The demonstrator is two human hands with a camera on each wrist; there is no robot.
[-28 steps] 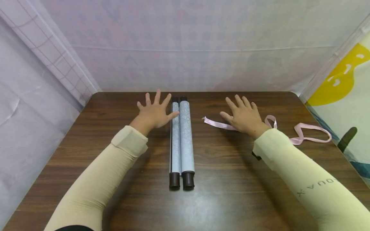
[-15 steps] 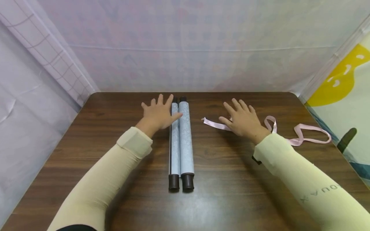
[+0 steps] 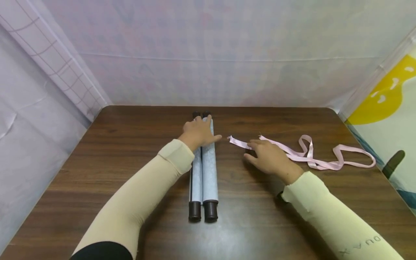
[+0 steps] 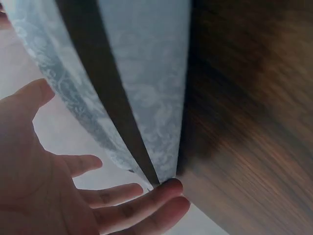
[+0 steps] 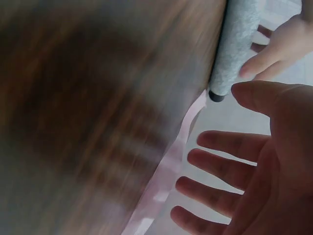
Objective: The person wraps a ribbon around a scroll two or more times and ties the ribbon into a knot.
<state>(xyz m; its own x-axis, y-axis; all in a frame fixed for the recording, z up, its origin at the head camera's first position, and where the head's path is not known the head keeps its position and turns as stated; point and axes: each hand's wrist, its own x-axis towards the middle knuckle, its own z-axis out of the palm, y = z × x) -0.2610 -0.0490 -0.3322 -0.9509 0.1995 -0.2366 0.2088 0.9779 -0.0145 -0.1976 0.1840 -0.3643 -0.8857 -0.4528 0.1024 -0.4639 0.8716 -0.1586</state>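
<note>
A scroll rolled from both ends [image 3: 209, 173], pale blue with a floral pattern and dark brown end knobs, lies lengthwise on the table. My left hand [image 3: 199, 133] is over its far part, hiding some of the rolls. In the left wrist view the fingers of that hand [image 4: 63, 186] are spread and mostly straight beside the scroll [image 4: 151, 73], with no grip visible. To the scroll's right, my right hand [image 3: 269, 157] hovers by a pink ribbon [image 3: 239, 143] and covers part of it. The right wrist view shows this hand's [image 5: 274, 161] fingers extended, holding nothing.
Loops of the ribbon trail toward the right edge of the brown wooden table [image 3: 97, 173]. A pale curtain [image 3: 208, 72] hangs behind the far edge. Cloth with a yellow print [image 3: 383, 95] stands at the right.
My left hand has moved right, from the scroll's left side to over its far part. My right hand has come lower and nearer to me, uncovering more of the ribbon.
</note>
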